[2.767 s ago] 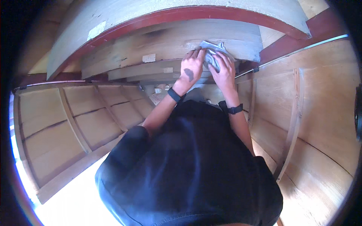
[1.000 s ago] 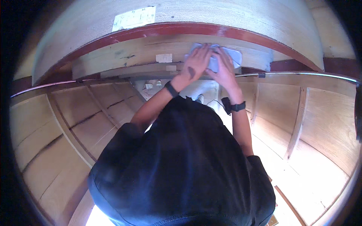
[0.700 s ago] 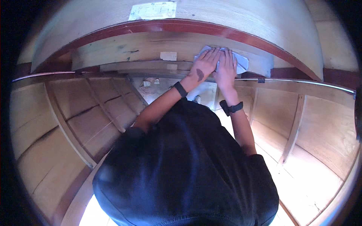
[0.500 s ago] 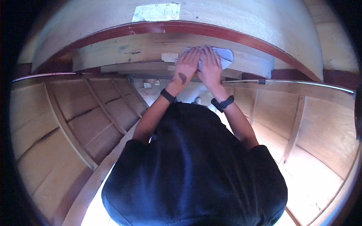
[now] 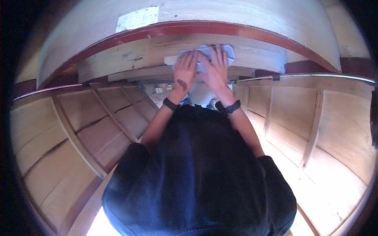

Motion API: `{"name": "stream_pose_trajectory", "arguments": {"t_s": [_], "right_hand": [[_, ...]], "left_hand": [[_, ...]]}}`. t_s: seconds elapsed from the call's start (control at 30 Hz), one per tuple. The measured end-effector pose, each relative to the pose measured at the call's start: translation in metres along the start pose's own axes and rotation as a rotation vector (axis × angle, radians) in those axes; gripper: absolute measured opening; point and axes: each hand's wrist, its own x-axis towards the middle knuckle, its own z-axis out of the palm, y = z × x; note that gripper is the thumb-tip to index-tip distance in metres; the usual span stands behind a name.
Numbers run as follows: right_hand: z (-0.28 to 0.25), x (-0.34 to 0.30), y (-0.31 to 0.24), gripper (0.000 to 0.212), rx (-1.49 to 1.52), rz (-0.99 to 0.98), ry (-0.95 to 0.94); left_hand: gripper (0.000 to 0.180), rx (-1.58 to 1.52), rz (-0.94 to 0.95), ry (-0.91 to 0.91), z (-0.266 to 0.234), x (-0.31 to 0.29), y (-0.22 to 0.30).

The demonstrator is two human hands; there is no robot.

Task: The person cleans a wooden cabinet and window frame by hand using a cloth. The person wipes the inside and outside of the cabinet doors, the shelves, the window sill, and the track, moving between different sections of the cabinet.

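Observation:
A folded pale-lilac cloth (image 5: pixel 231 55) lies against the lower wooden board (image 5: pixel 112 63), which shows dark scuffs. My left hand (image 5: pixel 184 72) rests flat over the left part of the cloth, fingers stretched out and pointing away from me. Beside it, my right hand (image 5: pixel 215 72) presses on the right part with its fingers spread. Both hands are open on top of the cloth, and the two sit close together, the right thumb reaching toward the left fingers. Most of the cloth under the palms is hidden.
Above the board runs a dark-red strip (image 5: pixel 189 27), with a pale panel bearing a paper sheet (image 5: pixel 138 19) above that. A small pale label (image 5: pixel 170 60) sits left of my hands. Ribbed wooden panels (image 5: pixel 47 153) stand to the left, and similar framed panels (image 5: pixel 295 118) to the right.
Both hands and the cloth have slid left along the board, toward the small label. My view has shifted slightly too, and the right fingers have spread more.

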Motion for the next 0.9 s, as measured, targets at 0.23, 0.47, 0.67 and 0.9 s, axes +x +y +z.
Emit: {"name": "stream_pose_trajectory", "arguments": {"t_s": [0.23,0.47,0.67,0.9], "right_hand": [[-0.023,-0.036,0.082,0.081,-0.041,0.127,0.026],[-0.003,-0.027,0.051,0.079,-0.136,0.143,0.057],[0.032,0.003,-0.001,0.073,0.006,-0.015,0.045],[0.064,0.021,-0.045,0.067,0.092,-0.109,0.058]], "left_hand": [[0.074,-0.013,0.179,-0.154,0.046,0.042,0.086],[0.068,0.065,0.18,-0.163,0.045,0.034,0.06],[0.066,0.009,-0.027,-0.176,-0.005,0.005,0.003],[0.064,0.094,-0.08,-0.028,-0.021,-0.019,-0.045]]}}
